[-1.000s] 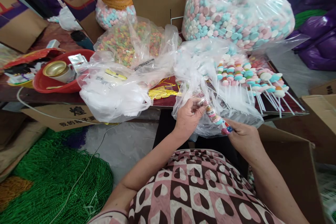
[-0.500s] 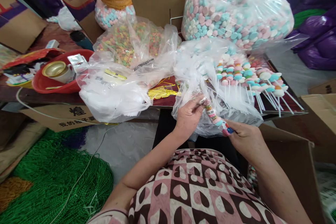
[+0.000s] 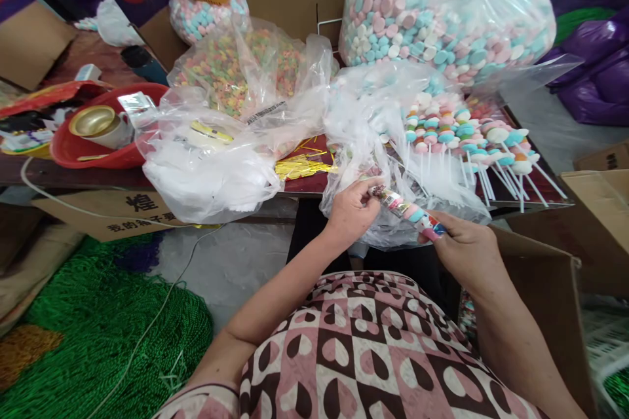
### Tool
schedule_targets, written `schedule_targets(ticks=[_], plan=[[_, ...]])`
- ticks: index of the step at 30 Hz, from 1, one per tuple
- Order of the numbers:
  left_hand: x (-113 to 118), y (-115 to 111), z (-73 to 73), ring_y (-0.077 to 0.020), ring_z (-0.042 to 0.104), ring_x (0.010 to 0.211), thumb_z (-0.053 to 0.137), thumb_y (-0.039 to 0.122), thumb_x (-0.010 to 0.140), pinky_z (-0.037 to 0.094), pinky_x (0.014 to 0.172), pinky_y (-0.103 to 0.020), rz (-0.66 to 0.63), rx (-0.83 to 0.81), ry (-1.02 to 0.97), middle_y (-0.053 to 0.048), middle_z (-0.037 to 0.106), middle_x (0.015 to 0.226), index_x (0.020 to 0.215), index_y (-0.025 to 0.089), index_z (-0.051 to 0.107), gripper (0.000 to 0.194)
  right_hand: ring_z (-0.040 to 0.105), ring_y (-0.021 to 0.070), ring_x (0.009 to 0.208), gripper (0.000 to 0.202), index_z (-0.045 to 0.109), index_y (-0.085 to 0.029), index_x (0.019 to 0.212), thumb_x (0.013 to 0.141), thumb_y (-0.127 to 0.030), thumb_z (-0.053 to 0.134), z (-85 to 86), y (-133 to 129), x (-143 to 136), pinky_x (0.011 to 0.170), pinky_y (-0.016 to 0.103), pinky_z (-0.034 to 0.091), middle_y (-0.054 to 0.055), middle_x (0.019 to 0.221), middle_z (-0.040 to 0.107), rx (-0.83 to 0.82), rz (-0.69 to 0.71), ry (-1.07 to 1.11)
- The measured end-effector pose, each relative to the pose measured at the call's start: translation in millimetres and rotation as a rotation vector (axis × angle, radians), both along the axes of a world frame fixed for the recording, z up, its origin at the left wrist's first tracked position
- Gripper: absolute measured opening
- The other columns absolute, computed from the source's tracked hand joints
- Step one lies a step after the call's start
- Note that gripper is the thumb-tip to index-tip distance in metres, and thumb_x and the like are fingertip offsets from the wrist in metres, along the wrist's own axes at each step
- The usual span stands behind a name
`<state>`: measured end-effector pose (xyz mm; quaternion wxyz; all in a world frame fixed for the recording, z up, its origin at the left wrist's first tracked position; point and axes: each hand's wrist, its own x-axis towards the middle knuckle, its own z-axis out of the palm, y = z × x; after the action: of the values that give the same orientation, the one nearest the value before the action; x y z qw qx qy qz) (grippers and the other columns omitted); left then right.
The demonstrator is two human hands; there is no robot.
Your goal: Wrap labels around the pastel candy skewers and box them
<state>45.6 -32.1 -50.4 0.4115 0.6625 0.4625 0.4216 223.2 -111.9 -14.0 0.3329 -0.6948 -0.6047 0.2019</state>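
Observation:
Between my hands, above the table's front edge, is a wrapped marshmallow skewer in a printed clear wrapper. My left hand pinches its upper left end. At its lower right end, my right hand grips the colourful wrapper. Beyond them lies a crumpled clear plastic bag. Several unwrapped marshmallow skewers with white sticks are piled on the right of the table, sticks toward me. Left of my hands lie yellow twist ties.
A big bag of marshmallows stands at the back right, a bag of small gummy candies at the back left. A white-filled plastic bag and a red basin sit left. An open cardboard box is by my right arm.
The wrapped skewer has turned flatter and shifted slightly right. My right hand has moved a little right and up; my left still pinches the other end.

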Motion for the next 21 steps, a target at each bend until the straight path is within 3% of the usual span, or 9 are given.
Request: schedule_targets(ticks=[7,14,21], plan=[[1.2,-1.4,2.1,-0.0161,0.069,0.096,0.052,0.005,0.076,0.053,0.09,-0.028,0.047,0.112,-0.049,-0.007,0.074,0.108,0.109,0.017,0.071,0.04,0.058,0.0181,0.054,0.024,0.077,-0.022,0.076,0.072,-0.028,0.054,-2.8,3.6,-13.0,0.057,0.028,0.045,0.0,0.054,0.065,-0.047,-0.016,0.11],[1.0,-4.1,7.2,-0.0151,0.069,0.097,0.052,0.005,0.079,0.053,0.091,-0.027,0.107,0.095,0.023,-0.004,0.073,0.113,0.114,0.021,0.069,0.042,0.051,0.0148,0.053,0.021,0.071,-0.021,0.063,0.073,-0.025,0.053,-10.4,-0.5,-28.7,0.053,0.025,0.039,-0.001,0.056,0.064,-0.039,-0.085,0.199],[-1.2,-4.5,9.1,-0.0156,0.067,0.104,0.051,0.009,0.083,0.051,0.096,-0.027,0.096,0.08,-0.047,-0.004,0.072,0.116,0.117,0.022,0.068,0.041,0.033,0.0097,0.047,0.019,0.06,-0.019,0.053,0.07,-0.025,0.055,-29.6,5.1,-37.7,0.047,0.024,0.024,-0.005,0.046,0.046,-0.091,-0.058,0.459]])
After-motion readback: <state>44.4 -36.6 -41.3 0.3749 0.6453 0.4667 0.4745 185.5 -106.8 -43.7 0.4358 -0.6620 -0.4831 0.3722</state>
